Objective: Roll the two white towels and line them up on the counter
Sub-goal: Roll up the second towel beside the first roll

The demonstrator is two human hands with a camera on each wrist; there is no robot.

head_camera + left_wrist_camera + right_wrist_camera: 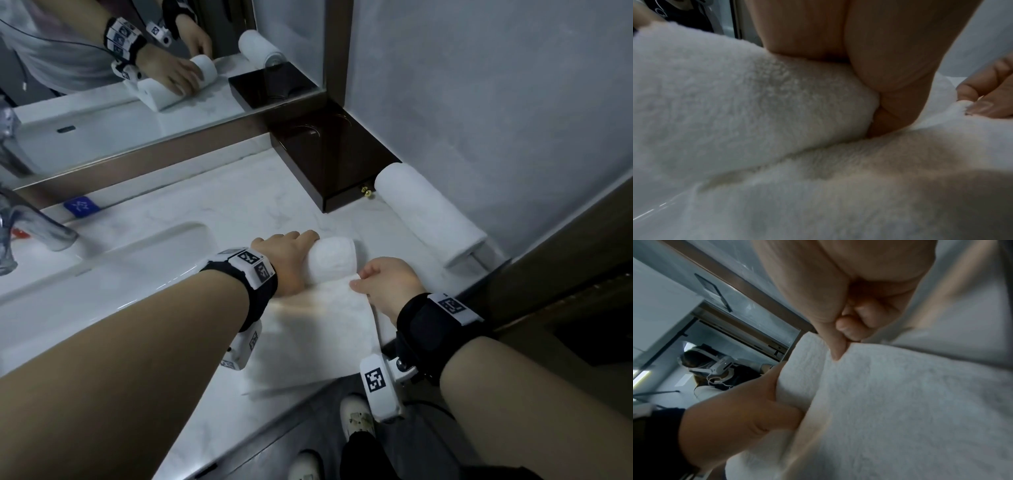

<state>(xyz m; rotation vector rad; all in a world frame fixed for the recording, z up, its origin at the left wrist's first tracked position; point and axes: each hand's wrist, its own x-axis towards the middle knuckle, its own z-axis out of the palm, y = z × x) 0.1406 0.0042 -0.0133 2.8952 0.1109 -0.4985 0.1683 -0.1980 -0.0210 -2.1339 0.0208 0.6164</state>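
Observation:
A white towel [329,263] lies on the marble counter [239,205], its far part wound into a roll and its flat tail [308,342] stretching toward the front edge. My left hand [291,253] grips the roll's left end, fingers curled over the top; the left wrist view shows the roll [735,97] under that hand [890,73]. My right hand [383,284] pinches the towel's right edge just below the roll; its fingers [849,327] show in the right wrist view on the towel [900,402]. A second towel [428,209], fully rolled, lies by the right wall.
A dark brown wooden box [329,164] sits in the back corner beside the rolled towel. The sink basin [102,260] and chrome faucet [30,222] are at left. The mirror [137,68] runs along the back. The counter's front edge drops to the floor and my shoes [356,418].

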